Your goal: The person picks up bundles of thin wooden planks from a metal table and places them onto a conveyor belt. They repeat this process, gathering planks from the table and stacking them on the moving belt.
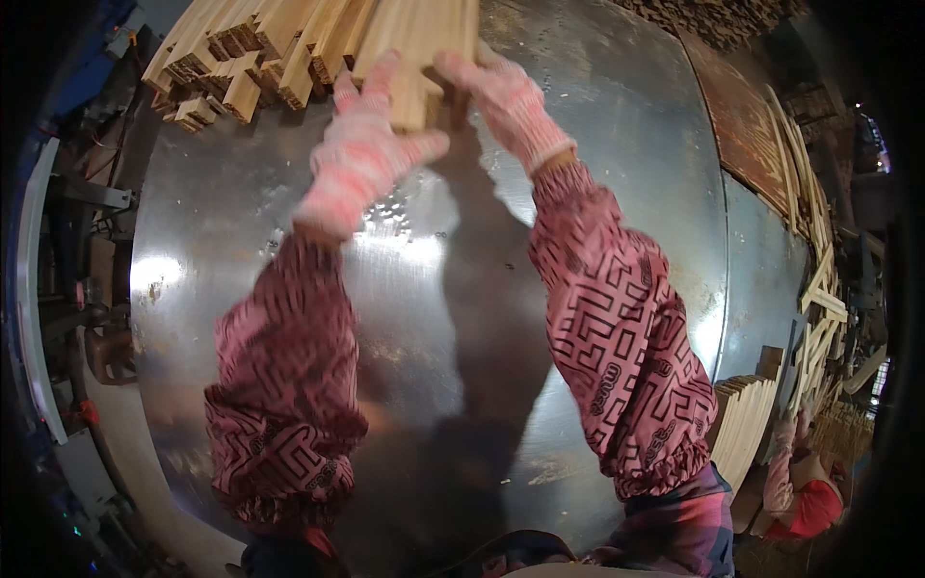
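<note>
At the far side of a metal table, my hands in pink-and-white knit gloves are at a group of pale wooden strips (424,29). My left hand (361,149) has its fingers spread against the strips' left side and near end, the thumb stuck out to the right. A shorter wooden piece (412,108) juts toward me between the hands. On the right edge of the strips, my right hand (506,101) has its thumb side over the top and the other fingers along the side, partly hidden and blurred. Patterned pink sleeve covers run up both forearms.
A heap of wooden strips (251,43) lies at the far left of the metal table (405,318). Stacked slats (742,429) stand at the lower right, long loose sticks (819,318) beyond them. Another person in red (805,496) is at the lower right.
</note>
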Tool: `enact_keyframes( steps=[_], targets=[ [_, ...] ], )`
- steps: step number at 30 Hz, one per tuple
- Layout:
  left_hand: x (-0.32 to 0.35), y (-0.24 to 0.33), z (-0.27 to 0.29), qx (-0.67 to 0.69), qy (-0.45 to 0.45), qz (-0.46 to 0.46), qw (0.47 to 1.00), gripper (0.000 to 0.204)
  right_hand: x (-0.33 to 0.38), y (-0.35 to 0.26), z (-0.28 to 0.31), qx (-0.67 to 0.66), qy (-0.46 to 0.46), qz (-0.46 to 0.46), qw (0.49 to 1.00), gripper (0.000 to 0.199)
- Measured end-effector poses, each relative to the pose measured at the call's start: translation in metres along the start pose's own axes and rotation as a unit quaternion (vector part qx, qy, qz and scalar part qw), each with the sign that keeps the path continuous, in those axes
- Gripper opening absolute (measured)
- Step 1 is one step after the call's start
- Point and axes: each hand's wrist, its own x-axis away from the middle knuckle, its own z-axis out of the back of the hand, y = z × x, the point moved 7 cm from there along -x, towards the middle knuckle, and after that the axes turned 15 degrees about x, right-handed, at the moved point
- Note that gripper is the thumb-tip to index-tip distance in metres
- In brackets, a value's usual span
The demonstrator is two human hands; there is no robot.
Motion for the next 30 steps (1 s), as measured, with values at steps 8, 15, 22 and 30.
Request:
enact_keyframes(
  steps=[8, 15, 22, 30],
  targets=[
    [0.064, -0.066, -0.026, 0.081, 0.123, -0.125, 0.981, 0.089, 0.094, 0.056, -0.101, -0.152, 0.013, 0.06, 0.986, 0.063],
    [0.403, 0.059, -0.116, 0.063, -0.202, -0.091, 0.973, 0.086, 0.495, 0.086, 0.017, -0.043, -0.052, -0.238, 0.969, 0.04],
    [0.59, 0.162, -0.205, 0.088, -0.529, -0.07, 0.841, 0.083, 0.812, 0.191, 0.292, 0.112, 0.409, -0.406, 0.809, 0.042],
    [0.604, 0.207, -0.335, 0.077, -0.521, 0.012, 0.85, 0.084, 0.93, 0.346, 0.52, 0.511, 0.33, -0.533, 0.588, 0.073]
  ],
)
